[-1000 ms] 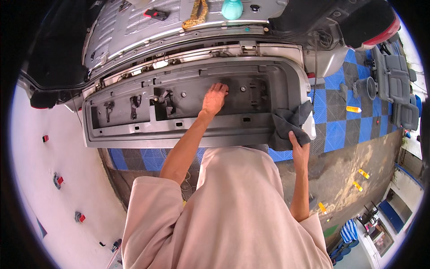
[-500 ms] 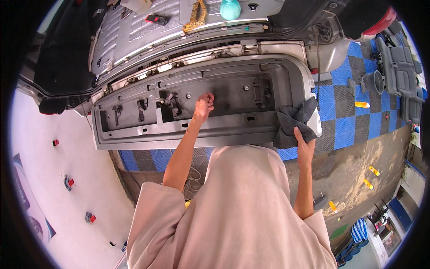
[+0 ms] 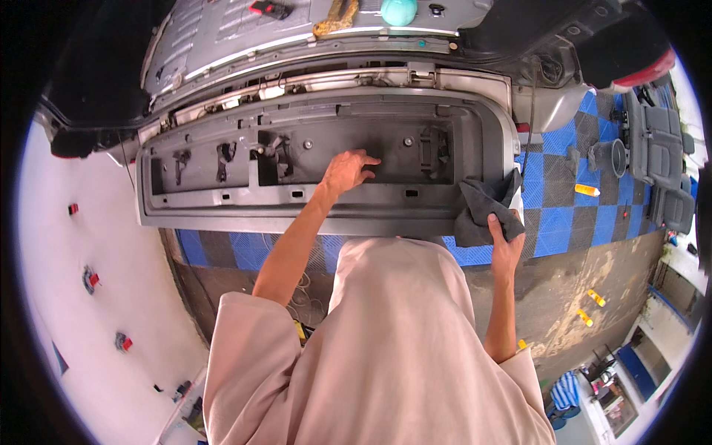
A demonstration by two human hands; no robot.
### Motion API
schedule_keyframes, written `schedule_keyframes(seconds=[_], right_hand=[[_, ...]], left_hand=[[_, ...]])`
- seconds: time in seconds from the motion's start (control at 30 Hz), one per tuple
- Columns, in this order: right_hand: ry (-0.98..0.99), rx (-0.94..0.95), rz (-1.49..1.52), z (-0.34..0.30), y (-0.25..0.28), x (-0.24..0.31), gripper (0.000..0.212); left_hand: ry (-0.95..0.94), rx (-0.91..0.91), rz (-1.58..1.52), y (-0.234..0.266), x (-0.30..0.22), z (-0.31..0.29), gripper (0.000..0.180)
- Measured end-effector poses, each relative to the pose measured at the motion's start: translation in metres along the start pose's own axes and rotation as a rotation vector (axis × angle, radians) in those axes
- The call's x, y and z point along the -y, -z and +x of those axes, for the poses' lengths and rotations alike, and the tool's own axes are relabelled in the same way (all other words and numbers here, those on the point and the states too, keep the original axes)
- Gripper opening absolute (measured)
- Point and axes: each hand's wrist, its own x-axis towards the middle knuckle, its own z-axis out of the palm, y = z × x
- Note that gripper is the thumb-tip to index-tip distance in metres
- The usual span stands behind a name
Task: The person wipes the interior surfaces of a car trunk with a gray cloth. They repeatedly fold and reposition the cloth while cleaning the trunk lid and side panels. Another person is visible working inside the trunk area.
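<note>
In front of me lies a vehicle's lowered tailgate [image 3: 334, 225], its grey inner side facing up with a long recess. My left hand [image 3: 348, 170] hovers over or touches the recess near its middle, index finger stretched out and the fingers apart, with nothing in it. A dark grey cloth [image 3: 482, 215] drapes over the tailgate's right corner. My right hand [image 3: 507, 241] grips that cloth, thumb on top; its other fingers are mostly hidden. Dark brackets [image 3: 278, 157] sit in the recess to the left of my left hand.
Beyond the tailgate, the vehicle's floor holds a turquoise bottle [image 3: 399, 11], a yellowish-brown angled piece [image 3: 337, 18] and a black-and-red device [image 3: 269, 9]. Blue and grey floor tiles [image 3: 552, 226] spread to the right, with a bucket [image 3: 610, 157], grey seats [image 3: 660, 141] and a yellow-orange bottle [image 3: 587, 190].
My left hand has moved slightly right over the recess, and its curled fingers have opened out. My right hand stays on the cloth. The whole view has shifted a little.
</note>
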Motion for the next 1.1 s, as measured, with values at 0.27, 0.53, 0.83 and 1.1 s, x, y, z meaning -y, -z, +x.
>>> schedule_keyframes(seconds=[0.27,0.53,0.83,1.1], right_hand=[[0.262,-0.097,-0.029,0.01,-0.007,0.056,0.027],[0.525,-0.028,0.004,0.059,-0.085,0.14,0.025],[0.792,1.017,-0.616,0.082,-0.219,0.048,0.051],[0.748,1.39,-0.768,0.128,-0.24,-0.018,0.046]], left_hand=[[0.168,-0.031,-0.019,0.002,-0.001,0.003,0.028],[0.401,-0.853,-0.329,0.027,0.026,-0.101,0.029],[0.953,-1.348,-0.19,0.027,0.091,-0.201,0.025],[1.025,-1.365,-0.16,0.023,0.088,-0.189,0.017]])
